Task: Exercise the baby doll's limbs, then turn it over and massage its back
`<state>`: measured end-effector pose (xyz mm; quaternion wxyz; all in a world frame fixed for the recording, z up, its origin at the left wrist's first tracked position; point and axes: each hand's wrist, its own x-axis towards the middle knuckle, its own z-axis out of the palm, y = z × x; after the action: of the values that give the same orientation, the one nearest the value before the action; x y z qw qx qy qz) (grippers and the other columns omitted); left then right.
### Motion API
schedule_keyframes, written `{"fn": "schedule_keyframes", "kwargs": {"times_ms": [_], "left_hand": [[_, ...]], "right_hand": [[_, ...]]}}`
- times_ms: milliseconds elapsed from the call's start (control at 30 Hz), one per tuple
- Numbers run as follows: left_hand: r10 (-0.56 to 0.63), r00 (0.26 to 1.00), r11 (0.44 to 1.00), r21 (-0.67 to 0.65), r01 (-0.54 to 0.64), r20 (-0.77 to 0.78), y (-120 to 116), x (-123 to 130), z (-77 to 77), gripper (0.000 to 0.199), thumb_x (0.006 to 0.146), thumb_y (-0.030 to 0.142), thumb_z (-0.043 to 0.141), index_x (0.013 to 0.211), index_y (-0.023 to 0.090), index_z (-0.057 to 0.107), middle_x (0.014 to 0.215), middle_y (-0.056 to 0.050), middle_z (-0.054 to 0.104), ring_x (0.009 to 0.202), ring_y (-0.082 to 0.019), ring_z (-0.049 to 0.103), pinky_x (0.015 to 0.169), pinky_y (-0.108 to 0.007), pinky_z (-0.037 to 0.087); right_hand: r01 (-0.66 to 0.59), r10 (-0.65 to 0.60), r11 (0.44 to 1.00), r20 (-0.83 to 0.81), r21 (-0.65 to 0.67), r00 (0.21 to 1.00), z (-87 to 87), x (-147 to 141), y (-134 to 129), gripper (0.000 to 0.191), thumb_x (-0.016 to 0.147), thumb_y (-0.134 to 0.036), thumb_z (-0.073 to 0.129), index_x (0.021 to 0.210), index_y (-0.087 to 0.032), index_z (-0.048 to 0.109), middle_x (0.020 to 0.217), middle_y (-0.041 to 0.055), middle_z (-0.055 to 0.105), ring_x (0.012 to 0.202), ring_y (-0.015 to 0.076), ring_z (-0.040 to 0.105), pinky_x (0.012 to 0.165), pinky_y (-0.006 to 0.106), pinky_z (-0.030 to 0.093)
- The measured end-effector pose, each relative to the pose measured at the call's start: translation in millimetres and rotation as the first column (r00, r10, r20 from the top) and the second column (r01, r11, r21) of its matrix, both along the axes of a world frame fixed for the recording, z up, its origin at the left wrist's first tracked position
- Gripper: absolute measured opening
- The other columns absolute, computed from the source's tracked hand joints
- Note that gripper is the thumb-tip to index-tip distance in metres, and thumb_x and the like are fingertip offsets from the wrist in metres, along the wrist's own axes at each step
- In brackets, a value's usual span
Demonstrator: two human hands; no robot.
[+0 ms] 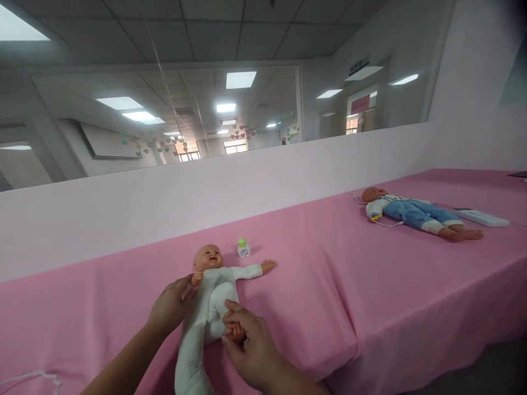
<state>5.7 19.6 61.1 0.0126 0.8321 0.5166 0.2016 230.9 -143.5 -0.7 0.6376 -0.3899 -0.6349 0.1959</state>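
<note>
The right hand (253, 346) folds snugly round the foot (235, 331) of a doll (211, 281); the left hand (173, 303) half-curls against its arm (198, 276), grip unclear. Leg-bending, apparently; next calls for gentleness.

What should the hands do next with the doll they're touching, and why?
Maybe the right hand should gently ease the doll's bent leg straight. It holds that foot, the other leg lies stretched out, and the left hand is at the doll's side, perhaps able to steady it.
</note>
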Motion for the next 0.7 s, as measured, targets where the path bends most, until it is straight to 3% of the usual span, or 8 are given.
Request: {"fn": "schedule_keyframes", "kwargs": {"times_ms": [167, 300, 400, 467, 500, 567, 633, 700], "left_hand": [[0.070, 0.990, 0.995, 0.064, -0.078, 0.123, 4, 1, -32.8, 0.047, 0.095, 0.050, 0.052, 0.132, 0.025, 0.067, 0.132, -0.009, 0.071, 0.124, -0.032, 0.061, 0.108, -0.043, 0.046], [0.084, 0.972, 0.989, 0.104, -0.109, 0.221, 3, 5, -47.2, 0.049, 0.094, 0.051, 0.055, 0.132, 0.024, 0.068, 0.132, -0.009, 0.071, 0.127, -0.032, 0.058, 0.111, -0.043, 0.043], [0.106, 0.947, 0.988, 0.073, -0.134, 0.304, 2, 7, -49.9, 0.049, 0.093, 0.050, 0.056, 0.133, 0.024, 0.067, 0.133, -0.009, 0.069, 0.130, -0.033, 0.056, 0.112, -0.045, 0.043], [0.149, 0.908, 0.988, -0.016, -0.155, 0.391, 3, 5, -50.0, 0.047, 0.093, 0.049, 0.056, 0.133, 0.027, 0.066, 0.133, -0.007, 0.070, 0.127, -0.033, 0.058, 0.107, -0.044, 0.046], [0.196, 0.870, 0.981, -0.083, -0.178, 0.452, 5, 3, -50.1, 0.046, 0.093, 0.050, 0.055, 0.132, 0.028, 0.066, 0.130, -0.006, 0.071, 0.123, -0.033, 0.061, 0.103, -0.043, 0.049], [0.335, 0.739, 0.942, -0.227, -0.247, 0.585, 10, -4, -51.6, 0.042, 0.095, 0.052, 0.052, 0.127, 0.028, 0.065, 0.119, -0.005, 0.074, 0.112, -0.032, 0.067, 0.094, -0.041, 0.054], [0.454, 0.547, 0.891, -0.344, -0.297, 0.703, 18, -14, -55.2, 0.040, 0.097, 0.054, 0.049, 0.119, 0.025, 0.065, 0.105, -0.005, 0.075, 0.103, -0.030, 0.070, 0.088, -0.041, 0.057], [0.497, 0.371, 0.864, -0.412, -0.288, 0.784, 27, -25, -59.5, 0.037, 0.098, 0.052, 0.046, 0.113, 0.022, 0.062, 0.096, -0.006, 0.073, 0.098, -0.029, 0.071, 0.083, -0.041, 0.060]], "right_hand": [[-0.040, 0.040, 0.999, -0.024, 0.016, 0.999, 3.5, -1, 5, 0.022, 0.085, -0.024, 0.068, 0.106, -0.029, 0.066, 0.081, -0.0023, 0.074, 0.064, 0.0174, 0.071, 0.106, 0.042, 0.056], [-0.058, 0.058, 0.998, 0.004, 0.013, 0.998, -4.6, -1, 10, 0.025, 0.085, -0.016, 0.063, 0.108, -0.027, 0.065, 0.078, -0.0016, 0.072, 0.059, 0.0150, 0.066, 0.115, 0.048, 0.049], [-0.054, 0.056, 0.997, 0.018, -0.058, 0.998, -28.3, -1, 7, 0.028, 0.085, -0.019, 0.066, 0.111, -0.025, 0.067, 0.106, 0.0086, 0.077, 0.060, 0.0159, 0.068, 0.087, 0.039, 0.065], [-0.062, 0.063, 0.988, 0.004, -0.144, 0.998, -46.8, 3, 1, 0.031, 0.086, -0.024, 0.069, 0.117, -0.026, 0.070, 0.126, 0.0129, 0.073, 0.059, 0.0170, 0.070, 0.061, 0.030, 0.066], [-0.071, 0.072, 0.979, -0.002, -0.193, 0.997, -54.6, 6, -2, 0.035, 0.087, -0.028, 0.070, 0.122, -0.029, 0.071, 0.122, 0.0110, 0.075, 0.057, 0.0177, 0.071, 0.054, 0.028, 0.064], [-0.069, 0.069, 0.960, -0.011, -0.272, 0.998, -64.7, 16, -8, 0.037, 0.090, -0.037, 0.070, 0.127, -0.037, 0.072, 0.095, 0.0041, 0.080, 0.051, 0.0203, 0.071, 0.045, 0.028, 0.061], [-0.052, 0.050, 0.945, -0.014, -0.323, 0.999, -67.5, 27, -12, 0.032, 0.090, -0.047, 0.071, 0.122, -0.041, 0.075, 0.073, 0.0000, 0.077, 0.051, 0.0237, 0.072, 0.042, 0.029, 0.060], [-0.047, 0.049, 0.929, -0.002, -0.367, 0.999, -66.9, 33, -18, 0.023, 0.089, -0.052, 0.073, 0.107, -0.040, 0.081, 0.066, -0.0007, 0.074, 0.055, 0.0256, 0.075, 0.044, 0.031, 0.062]]}}
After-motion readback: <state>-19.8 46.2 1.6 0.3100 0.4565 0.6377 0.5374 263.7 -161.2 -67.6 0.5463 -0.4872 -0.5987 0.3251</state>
